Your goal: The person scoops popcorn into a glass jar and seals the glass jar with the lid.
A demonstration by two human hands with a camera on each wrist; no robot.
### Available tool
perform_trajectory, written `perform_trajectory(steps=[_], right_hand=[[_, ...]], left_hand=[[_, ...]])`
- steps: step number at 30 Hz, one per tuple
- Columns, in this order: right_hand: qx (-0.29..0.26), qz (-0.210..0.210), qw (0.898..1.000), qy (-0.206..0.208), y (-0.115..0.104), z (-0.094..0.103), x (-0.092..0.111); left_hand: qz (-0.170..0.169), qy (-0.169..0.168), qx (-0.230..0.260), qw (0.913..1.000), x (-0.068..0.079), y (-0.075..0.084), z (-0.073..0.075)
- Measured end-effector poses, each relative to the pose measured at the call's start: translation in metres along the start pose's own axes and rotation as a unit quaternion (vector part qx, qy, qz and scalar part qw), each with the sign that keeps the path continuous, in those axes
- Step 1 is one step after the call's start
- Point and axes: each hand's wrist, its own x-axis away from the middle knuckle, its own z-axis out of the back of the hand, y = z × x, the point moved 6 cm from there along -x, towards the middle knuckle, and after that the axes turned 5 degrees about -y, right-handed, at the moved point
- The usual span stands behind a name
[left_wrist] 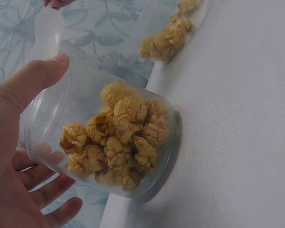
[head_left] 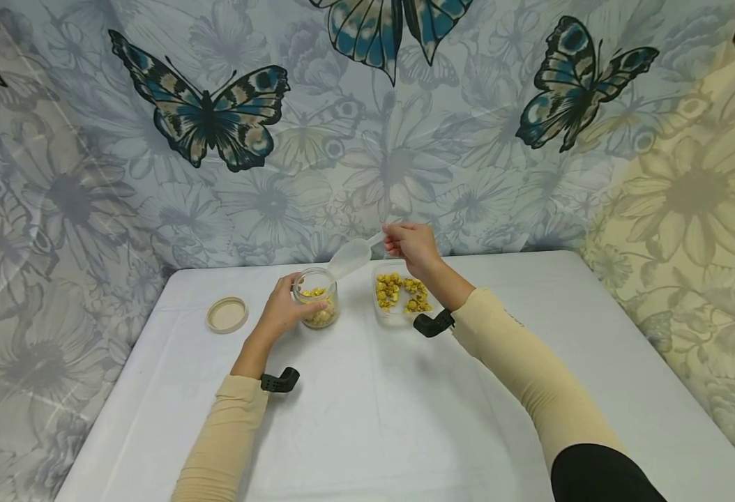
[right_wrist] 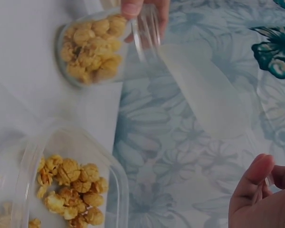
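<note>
My left hand (head_left: 282, 307) grips a clear glass jar (left_wrist: 80, 90) near its rim, thumb on one side and fingers on the other. Caramel popcorn (left_wrist: 126, 128) fills the jar's lower part, and its base stands on the table. With its fingertips, my right hand (head_left: 413, 244) pinches the handle of a translucent white plastic spoon (head_left: 350, 258). The spoon slants down to the left, its bowl's tip right at the jar's mouth. In the right wrist view no popcorn shows on the spoon (right_wrist: 206, 90). Below the right hand is a clear plastic container (head_left: 399, 321) with more popcorn (right_wrist: 78, 190).
A round lid (head_left: 226, 315) with a pale rim lies left of the jar. White cloth covers the table (head_left: 367, 418). A butterfly-patterned curtain (head_left: 399, 153) hangs right behind its back edge.
</note>
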Motion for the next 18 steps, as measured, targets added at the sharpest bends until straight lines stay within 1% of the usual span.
perform_trajectory(steps=[6, 18], right_hand=[[0.003, -0.005, 1.000, -0.005, 0.0024, -0.0003, -0.0007], [-0.019, -0.010, 1.000, -0.011, 0.0041, 0.0009, -0.0007]], left_hand=[[0.002, 0.005, 0.000, 1.0000, -0.0010, -0.0014, -0.0001], [-0.006, 0.004, -0.008, 0.9999, -0.0046, -0.0029, 0.0001]])
